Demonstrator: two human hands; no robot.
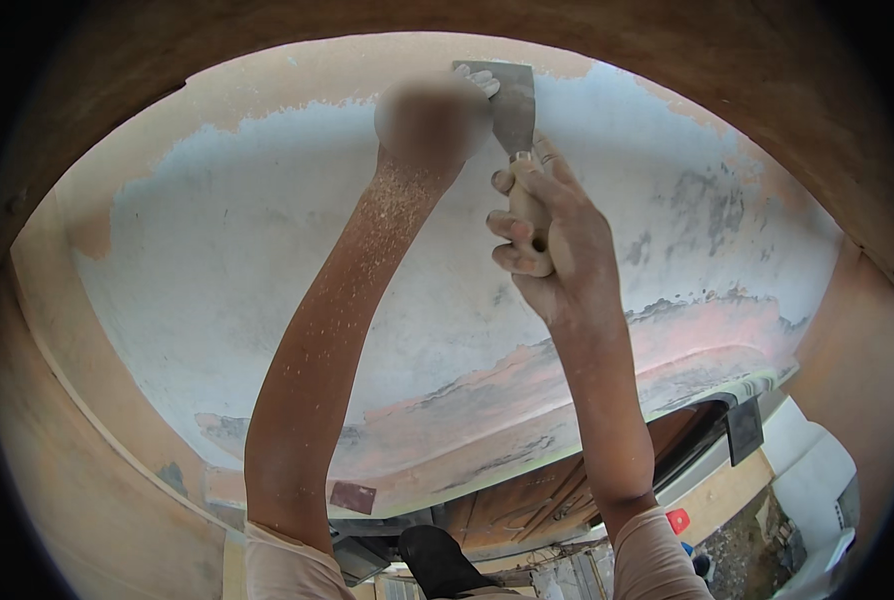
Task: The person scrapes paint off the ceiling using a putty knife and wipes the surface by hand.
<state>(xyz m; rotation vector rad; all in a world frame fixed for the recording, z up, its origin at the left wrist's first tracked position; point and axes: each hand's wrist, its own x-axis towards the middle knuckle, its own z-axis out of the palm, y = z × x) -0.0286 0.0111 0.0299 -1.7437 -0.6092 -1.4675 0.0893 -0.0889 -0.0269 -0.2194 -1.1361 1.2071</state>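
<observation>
My right hand (559,217) is wrapped around the pale handle of a putty knife (520,112), its index finger stretched up beside the base of the blade. The broad grey blade points upward, its far edge near the border between white coating and bare tan plaster on the wall (282,225). My left hand (432,120) is raised beside the blade and mostly blurred. Its dusty white fingertips lie over the blade's upper left face; whether they grip or only press is hidden by the blur. Pale crumbs and dust cover my left forearm.
Below the white area runs a patchy pink and grey ledge (492,420) with a small dark red rectangular piece (353,496) on it. Under that are carved brown wooden panels (522,487). A red object (677,520) and rubble-strewn ground (743,536) lie lower right.
</observation>
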